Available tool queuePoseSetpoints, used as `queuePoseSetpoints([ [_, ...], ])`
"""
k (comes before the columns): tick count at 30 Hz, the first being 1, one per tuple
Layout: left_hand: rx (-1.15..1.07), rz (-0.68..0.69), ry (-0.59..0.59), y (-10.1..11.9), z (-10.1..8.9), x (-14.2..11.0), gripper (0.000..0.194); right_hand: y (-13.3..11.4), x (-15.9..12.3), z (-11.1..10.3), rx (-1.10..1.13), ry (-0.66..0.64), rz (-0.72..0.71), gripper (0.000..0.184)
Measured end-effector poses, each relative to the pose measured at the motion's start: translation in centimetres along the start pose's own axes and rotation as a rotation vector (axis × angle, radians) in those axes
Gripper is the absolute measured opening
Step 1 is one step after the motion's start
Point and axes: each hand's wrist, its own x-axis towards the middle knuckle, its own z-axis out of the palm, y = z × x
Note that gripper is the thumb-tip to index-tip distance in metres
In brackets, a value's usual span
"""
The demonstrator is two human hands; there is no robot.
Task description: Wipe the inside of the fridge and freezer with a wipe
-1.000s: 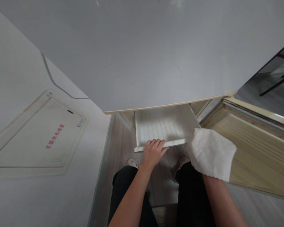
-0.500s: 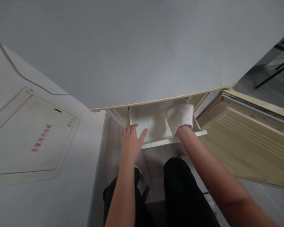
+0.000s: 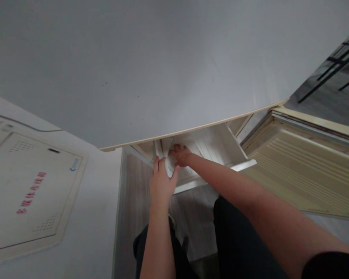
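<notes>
A white drawer (image 3: 218, 143) is pulled out below the edge of a large pale panel. Inside its left part lies my right hand (image 3: 180, 155), palm down with the fingers stretched over what looks like a thin white cloth (image 3: 169, 164). The cloth is hard to tell from the white drawer floor. My left hand (image 3: 163, 180) rests at the drawer's front left corner, its fingers over the rim and the thumb spread apart.
To the right an open cream door (image 3: 308, 174) with a ribbed inner panel stands by the drawer. On the left wall is a white box cover (image 3: 31, 193) with red lettering. Dark metal legs (image 3: 331, 69) show at the far right. My knees are below the drawer.
My right hand has moved from the drawer's right side to its left, the white cloth going with it. Cloth that covered the hand no longer hides it. My left hand stays at the corner.
</notes>
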Motion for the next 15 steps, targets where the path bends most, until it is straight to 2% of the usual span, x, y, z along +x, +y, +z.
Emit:
queuePoseSetpoints([
  [5,0.017,0.021,-0.011,0.1,0.0,-0.2,0.059,0.6,1.6,0.4,-0.009,-0.069,0.028,0.112],
  [10,0.026,0.002,-0.019,0.2,-0.1,-0.1,0.057,0.4,3.0,2.2,-0.022,-0.074,0.120,0.131],
  [12,0.031,0.000,-0.025,0.3,-0.1,-0.2,0.056,0.4,3.4,2.4,-0.014,-0.056,0.113,0.131],
  [15,0.031,0.010,-0.018,0.3,-0.1,-0.3,0.054,0.8,4.2,2.0,0.026,0.000,0.098,0.117],
])
